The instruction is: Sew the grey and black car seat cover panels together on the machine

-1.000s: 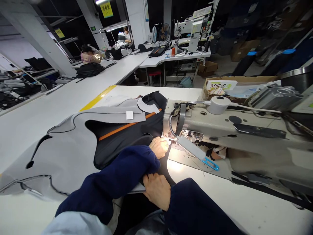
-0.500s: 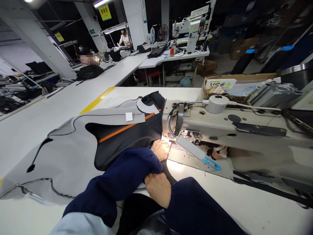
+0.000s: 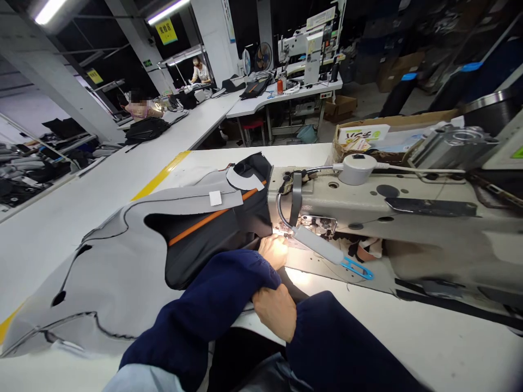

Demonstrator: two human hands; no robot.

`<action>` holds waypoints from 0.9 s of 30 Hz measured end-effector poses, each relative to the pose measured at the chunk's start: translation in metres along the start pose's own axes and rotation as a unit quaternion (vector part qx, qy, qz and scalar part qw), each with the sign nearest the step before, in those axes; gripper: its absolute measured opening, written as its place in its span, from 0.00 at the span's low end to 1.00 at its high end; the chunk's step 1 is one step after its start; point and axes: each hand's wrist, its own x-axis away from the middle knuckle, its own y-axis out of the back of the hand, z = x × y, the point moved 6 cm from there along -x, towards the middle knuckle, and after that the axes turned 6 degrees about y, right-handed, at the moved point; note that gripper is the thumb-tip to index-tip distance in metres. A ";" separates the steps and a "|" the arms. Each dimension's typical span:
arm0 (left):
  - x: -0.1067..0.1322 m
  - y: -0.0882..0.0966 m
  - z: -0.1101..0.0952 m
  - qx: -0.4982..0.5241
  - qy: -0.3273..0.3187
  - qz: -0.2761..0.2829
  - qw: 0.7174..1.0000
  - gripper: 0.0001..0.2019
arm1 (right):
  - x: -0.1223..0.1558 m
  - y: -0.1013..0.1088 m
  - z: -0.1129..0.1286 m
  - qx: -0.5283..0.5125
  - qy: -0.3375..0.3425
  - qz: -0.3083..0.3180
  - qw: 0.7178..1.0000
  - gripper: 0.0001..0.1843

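A large grey and black fabric piece, with dark edging and an orange strip, lies to the left of a sewing machine. Close beside the lit needle area, my left hand has its fingers curled down on the black part of the fabric. My right hand is closed around the fabric's near edge, just below my left wrist; its fingertips are hidden under the left sleeve. The needle itself is hard to make out behind the lamp and my left fingers.
A blue-handled tool sticks out at the lamp's end. Behind the machine stands an open cardboard box with packets. Another sewing station is at the back. Two people work farther off along the long white table.
Both hands have shifted slightly right toward the machine, and the fabric's black part has moved with them, its folds near the left hand changing. The camera view has tilted a little.
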 end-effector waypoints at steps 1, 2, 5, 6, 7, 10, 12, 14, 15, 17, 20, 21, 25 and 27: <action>0.000 0.001 0.000 -0.002 0.001 0.001 1.000 0.12 | 0.001 0.002 0.000 0.003 0.001 -0.002 1.000 0.11; 0.001 0.002 -0.001 -0.005 0.002 0.001 1.000 0.12 | 0.002 0.004 0.001 0.005 0.004 -0.002 1.000 0.11; 0.003 0.006 -0.002 -0.015 -0.005 0.000 1.000 0.11 | 0.006 0.010 0.004 0.011 0.021 -0.008 1.000 0.09; 0.005 0.008 -0.002 -0.019 -0.010 -0.001 1.000 0.10 | 0.007 0.011 0.004 0.016 0.026 -0.014 0.999 0.09; 0.007 0.010 -0.003 -0.023 -0.016 -0.001 1.000 0.10 | 0.008 0.011 0.005 0.022 0.033 -0.021 0.999 0.08; 0.013 0.019 -0.003 -0.040 -0.041 0.000 0.998 0.10 | 0.009 0.008 0.007 0.043 0.055 -0.031 0.997 0.10; 0.018 0.026 0.000 -0.064 -0.056 0.003 0.996 0.12 | 0.009 0.004 0.008 0.047 0.062 -0.027 0.997 0.11; 0.021 0.037 0.009 -0.100 -0.054 -0.003 0.993 0.13 | 0.009 0.003 0.008 0.050 0.053 -0.029 0.997 0.12; 0.021 0.043 0.015 -0.120 -0.051 -0.011 0.991 0.13 | 0.009 0.003 0.008 0.057 0.046 -0.036 0.997 0.13; 0.020 0.054 0.029 -0.150 -0.056 -0.034 0.986 0.11 | 0.009 0.005 0.009 0.082 0.042 -0.054 0.994 0.18; 0.020 0.060 0.039 -0.155 -0.113 -0.051 0.980 0.08 | 0.009 0.008 0.012 0.109 0.049 -0.067 0.991 0.25; 0.021 0.057 0.039 -0.145 -0.128 -0.045 0.980 0.08 | 0.009 0.009 0.013 0.111 0.050 -0.066 0.990 0.25; 0.035 0.030 0.024 -0.078 -0.106 0.022 0.991 0.09 | 0.012 0.009 0.012 0.073 0.043 -0.025 0.996 0.18; 0.044 0.018 0.013 -0.054 -0.084 0.050 0.994 0.10 | 0.013 0.008 0.010 0.036 0.037 -0.001 0.999 0.12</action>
